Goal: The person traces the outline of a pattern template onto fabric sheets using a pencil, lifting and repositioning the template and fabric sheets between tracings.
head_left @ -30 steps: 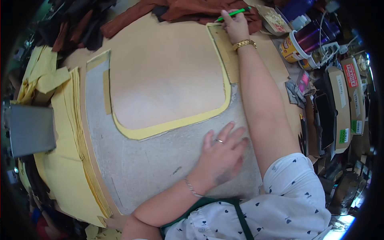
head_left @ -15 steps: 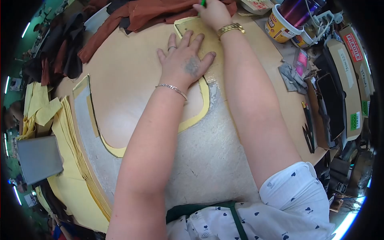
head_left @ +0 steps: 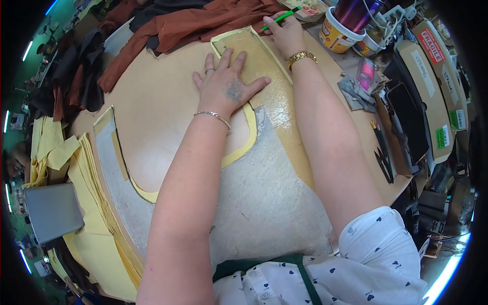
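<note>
My left hand (head_left: pixel 226 87) lies flat with its fingers spread, pressing on the tape-covered upper strip of a large grey pattern template (head_left: pixel 269 203). The template has a deep U-shaped cut-out, and a rim of yellow fabric (head_left: pixel 246 145) shows along its edges. In my right hand (head_left: pixel 286 38) is a slim green pen (head_left: pixel 279 20) with a black end, pinched between the fingers. Its lower tip points at the right side of the strip's far end, near the fabric edge; whether it touches is too small to tell.
Rust-red cloth (head_left: pixel 188 25) lies along the far edge. Stacked yellow fabric (head_left: pixel 96 188) sits at the left beside a grey panel (head_left: pixel 53 211). To the right are a tub (head_left: pixel 339 31), a grey rag (head_left: pixel 357 94), black scissors (head_left: pixel 384 165) and cardboard boxes (head_left: pixel 424 91).
My right hand has moved from beyond the strip's far edge to its right corner, and more of the green pen shows. My left hand stays flat on the template. The view has shifted slightly.
</note>
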